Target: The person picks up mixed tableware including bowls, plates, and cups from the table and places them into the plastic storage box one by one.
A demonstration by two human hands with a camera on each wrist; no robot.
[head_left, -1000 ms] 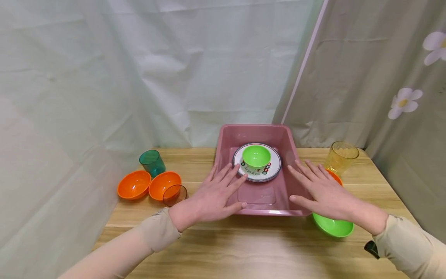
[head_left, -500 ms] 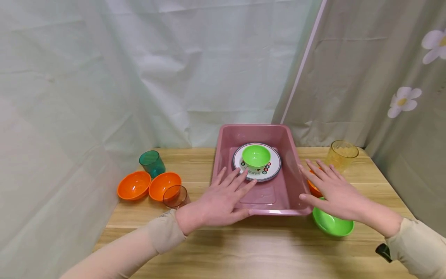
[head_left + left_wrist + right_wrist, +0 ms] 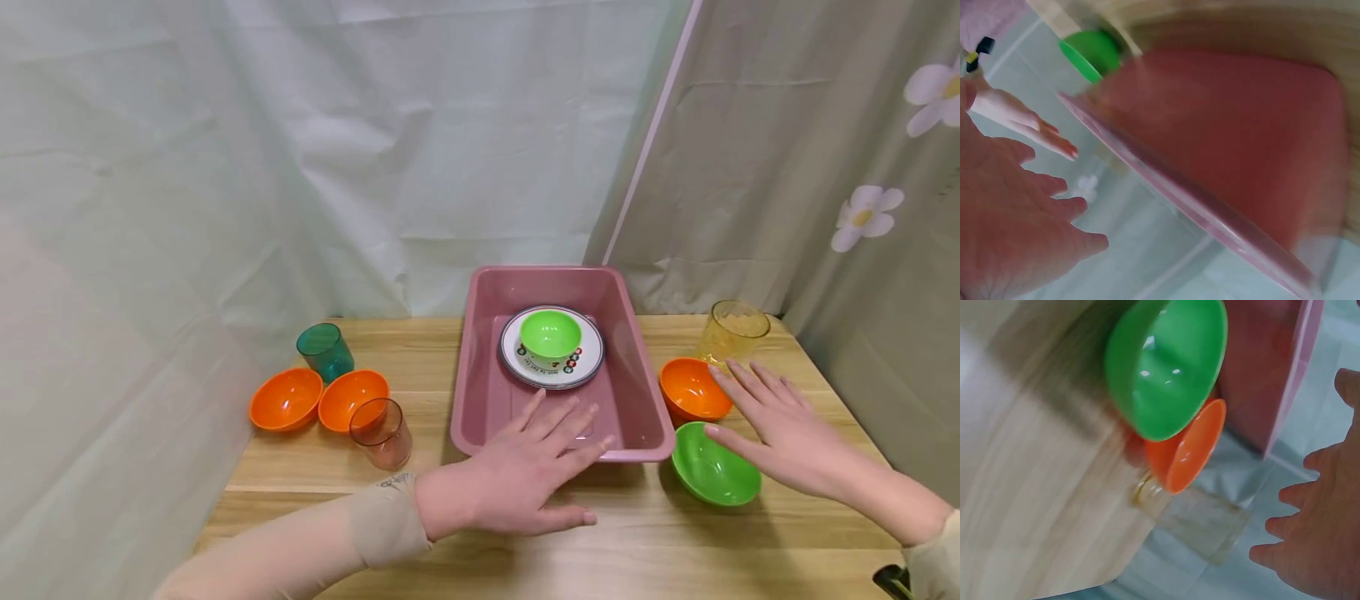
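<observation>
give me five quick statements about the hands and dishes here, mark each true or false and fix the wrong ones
1. A green bowl sits on a plate inside the pink tub. True.
2. The left hand is clenched in a fist. False: its fingers are spread and it holds nothing.
3. The teal cup stands inside the pink tub. False: it stands on the table, to the left of the tub.
4. The yellow glass stands farther back than the orange bowl on the right. True.
5. The right hand is gripping a plate. False: its fingers are extended and it holds nothing.
</observation>
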